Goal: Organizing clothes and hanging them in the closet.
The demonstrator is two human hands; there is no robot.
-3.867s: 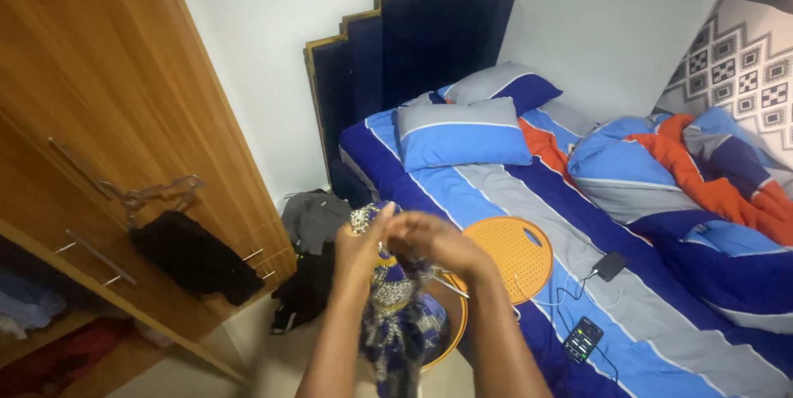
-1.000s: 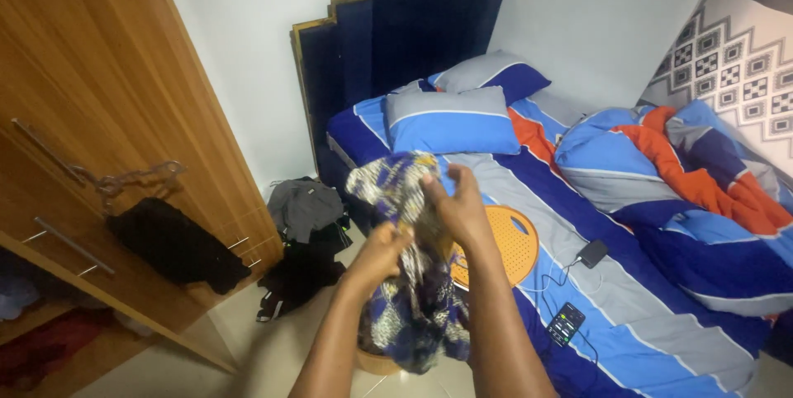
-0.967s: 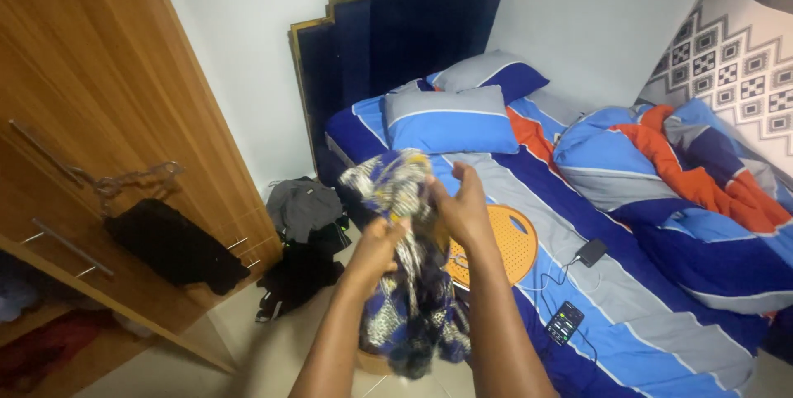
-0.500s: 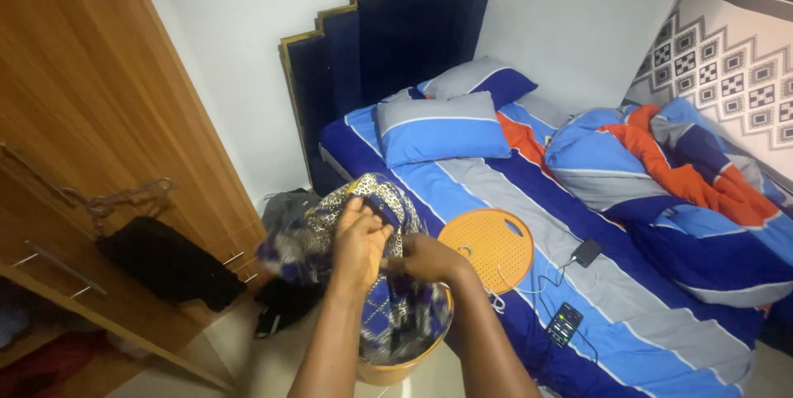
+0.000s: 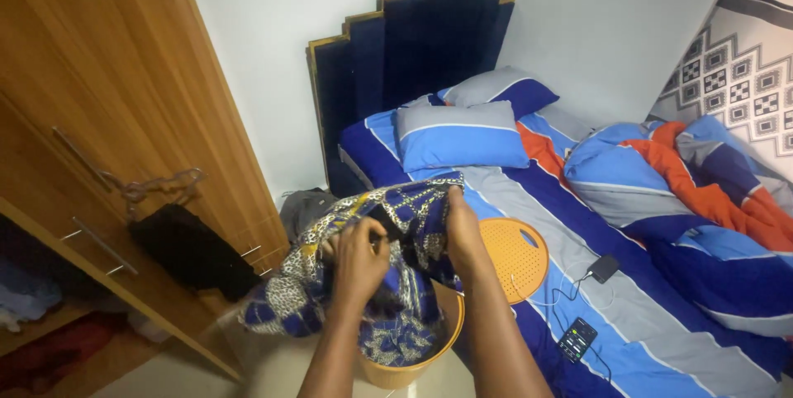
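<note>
Nearest the camera, the left hand [image 5: 357, 256] was clenched on a bunched fold of the patterned blue-and-gold cloth [image 5: 363, 258], while the right hand [image 5: 462, 233] pinched the cloth's upper edge, thumb and fingers closed on the fabric. The cloth hung between both hands just above the orange basket [image 5: 413, 365] on the floor, with its lower folds drooping into the basket's mouth. To handle it well, I would judge that the two hands needed to find opposite edges and draw apart so the crumpled middle could fall open; gripping a wad, as the left hand did, tends to keep the folds tangled. The cloth's long axis ran roughly left to right across the view, tilted so the right end sat higher near the bed and the left end sagged toward the wardrobe; its loose bulk pointed down at the basket. Just beyond, a round orange lid [image 5: 512, 258] lay flat on the striped blue bed [image 5: 661, 324], with a phone [image 5: 577, 338] and a charger [image 5: 604, 267] nearby. Dark clothes [image 5: 194, 249] hung by the wooden wardrobe door [image 5: 107, 117] on the left. Farther off lay a blue-and-grey pillow [image 5: 462, 135], a rumpled orange-and-blue duvet [image 5: 702, 191], and the dark headboard [image 5: 413, 59] against the wall.
</note>
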